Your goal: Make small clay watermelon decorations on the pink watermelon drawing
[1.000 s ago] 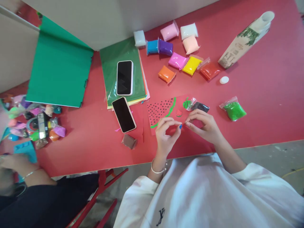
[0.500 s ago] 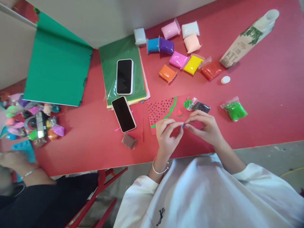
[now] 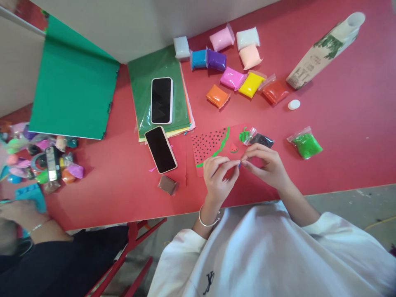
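Two hands meet over the near edge of the red surface (image 3: 340, 136), and between their fingertips you pinch one tiny blue bit of clay (image 3: 239, 165).

Item: the blue bit sits at the tip of your left hand (image 3: 220, 178), thumb and forefinger closed on it; your right hand (image 3: 266, 164) closes in from the other side, fingertips touching the same speck. It looks soft, very light and easy to squash, so take it by the fingertips only, with a gentle pinch. Whether it is sticky you cannot tell.

Pose: both wrists are raised off the surface, fingers curled inward, the left wrist wearing a bangle (image 3: 206, 220).

Nearby: just beyond your fingers lies the red card with a dotted watermelon slice (image 3: 208, 145), a small watermelon piece (image 3: 233, 148) and a black clay bag (image 3: 261, 140); a green clay bag (image 3: 305, 144) lies further right.
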A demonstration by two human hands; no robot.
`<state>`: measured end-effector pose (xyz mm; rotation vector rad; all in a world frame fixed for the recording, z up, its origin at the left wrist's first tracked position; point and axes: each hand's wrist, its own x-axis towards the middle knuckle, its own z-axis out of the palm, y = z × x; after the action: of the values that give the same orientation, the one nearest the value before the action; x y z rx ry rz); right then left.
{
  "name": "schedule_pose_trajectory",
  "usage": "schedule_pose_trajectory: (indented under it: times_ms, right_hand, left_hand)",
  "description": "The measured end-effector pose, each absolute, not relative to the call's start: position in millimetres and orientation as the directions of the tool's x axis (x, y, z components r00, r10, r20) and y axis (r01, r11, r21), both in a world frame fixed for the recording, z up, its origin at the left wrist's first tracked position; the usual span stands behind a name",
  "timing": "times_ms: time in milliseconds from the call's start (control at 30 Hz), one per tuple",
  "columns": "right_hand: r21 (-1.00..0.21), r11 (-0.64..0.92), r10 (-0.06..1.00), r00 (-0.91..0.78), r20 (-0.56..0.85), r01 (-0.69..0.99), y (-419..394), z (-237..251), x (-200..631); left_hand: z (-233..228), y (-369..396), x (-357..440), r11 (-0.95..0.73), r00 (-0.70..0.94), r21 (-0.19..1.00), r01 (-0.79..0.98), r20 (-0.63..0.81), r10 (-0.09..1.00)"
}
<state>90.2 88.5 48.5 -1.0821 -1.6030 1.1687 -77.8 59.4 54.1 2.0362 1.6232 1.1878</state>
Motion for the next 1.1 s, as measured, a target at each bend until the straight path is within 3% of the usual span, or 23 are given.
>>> schedule_pose_trajectory:
  times_ms: [533, 833, 1100]
  right_hand:
    - [-0.963, 0.191, 0.917, -0.383, 0.106, 0.189, 106.6, 60.3, 93.4]
    - [-0.987, 0.108, 0.965, -0.251, 0.075, 0.118, 103.9, 55.7, 102.9]
    - [-1.000, -0.014, 0.974, -0.228, -0.016, 0.008, 97.1, 42.5, 105.5]
  left_hand:
    - [70.3, 75.0, -87.1, -0.412, 0.162, 0.542, 0.732, 0.449, 0.879]
    - [71.1, 79.0, -76.9, -0.244, -0.005, 0.828, 0.506, 0.286, 0.958]
    - [58.4, 71.8, -74.5, -0.162, -0.062, 0.898, 0.409, 0.204, 0.977]
